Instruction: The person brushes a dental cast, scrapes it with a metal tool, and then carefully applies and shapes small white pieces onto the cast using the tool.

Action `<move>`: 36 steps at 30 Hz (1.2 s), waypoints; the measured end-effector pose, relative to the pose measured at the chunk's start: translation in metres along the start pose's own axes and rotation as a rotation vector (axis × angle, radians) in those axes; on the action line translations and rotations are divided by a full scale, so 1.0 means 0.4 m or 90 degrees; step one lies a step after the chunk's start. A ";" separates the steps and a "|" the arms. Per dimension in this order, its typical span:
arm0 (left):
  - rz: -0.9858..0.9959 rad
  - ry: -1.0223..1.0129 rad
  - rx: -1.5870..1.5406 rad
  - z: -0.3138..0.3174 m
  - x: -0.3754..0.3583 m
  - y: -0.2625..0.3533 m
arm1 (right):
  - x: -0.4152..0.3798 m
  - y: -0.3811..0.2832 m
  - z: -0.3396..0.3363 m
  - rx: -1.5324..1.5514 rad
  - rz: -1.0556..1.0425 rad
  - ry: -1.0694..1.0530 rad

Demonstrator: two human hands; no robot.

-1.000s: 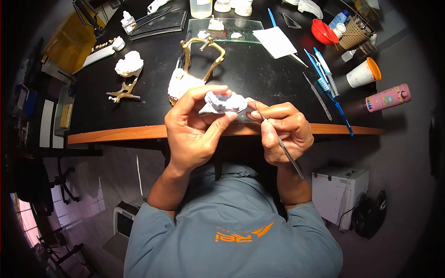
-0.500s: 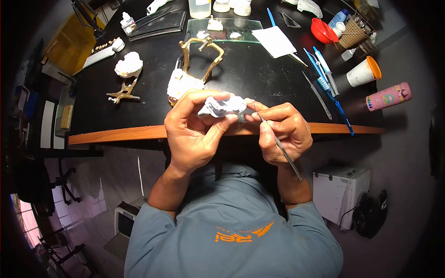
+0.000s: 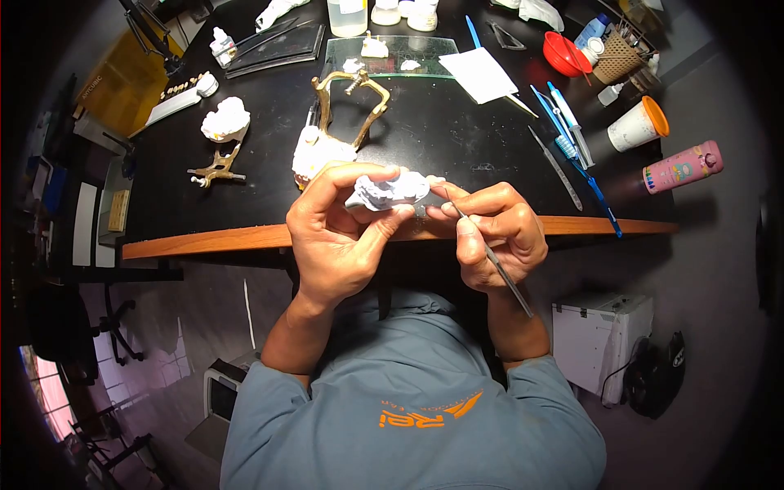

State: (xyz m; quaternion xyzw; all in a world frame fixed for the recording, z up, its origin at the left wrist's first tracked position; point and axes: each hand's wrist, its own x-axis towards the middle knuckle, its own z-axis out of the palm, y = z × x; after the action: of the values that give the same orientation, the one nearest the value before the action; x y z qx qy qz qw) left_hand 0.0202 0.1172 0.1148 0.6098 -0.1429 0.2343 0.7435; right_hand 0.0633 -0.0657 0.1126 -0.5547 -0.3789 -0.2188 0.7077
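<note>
Close over the table's front edge, my left hand (image 3: 339,233) grips a pale grey-white dental cast (image 3: 394,189) between thumb and fingers. My right hand (image 3: 502,233) is closed in a pen grip around a thin metal dental carving tool (image 3: 508,282), its handle slanting down toward me. The tool's fine tip is close to the right side of the cast, beside my right fingertips. Just beyond my left hand stands a brass-coloured dental articulator (image 3: 380,106) with a white plaster model (image 3: 318,155) on it.
Another plaster model on an articulator part (image 3: 220,163) lies to the left. A glass slab (image 3: 425,53) with small white pieces and a paper pad (image 3: 482,75) lie farther back. At right are a toothbrush (image 3: 600,200), a metal instrument (image 3: 557,170), an orange-rimmed cup (image 3: 633,126) and a pink bottle (image 3: 682,167).
The cast has shifted slightly left and tilted a little in my left hand. My right hand has moved slightly left, still holding the carving tool. The view has shifted a bit.
</note>
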 end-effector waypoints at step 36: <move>0.065 0.036 0.022 0.017 -0.009 -0.007 | 0.000 0.006 -0.012 -0.012 -0.037 -0.039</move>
State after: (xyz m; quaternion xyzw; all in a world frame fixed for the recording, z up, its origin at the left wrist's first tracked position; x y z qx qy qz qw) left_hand 0.0193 0.1096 0.1122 0.6075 -0.1490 0.2916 0.7237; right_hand 0.0664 -0.0694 0.1105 -0.5565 -0.4146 -0.2257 0.6837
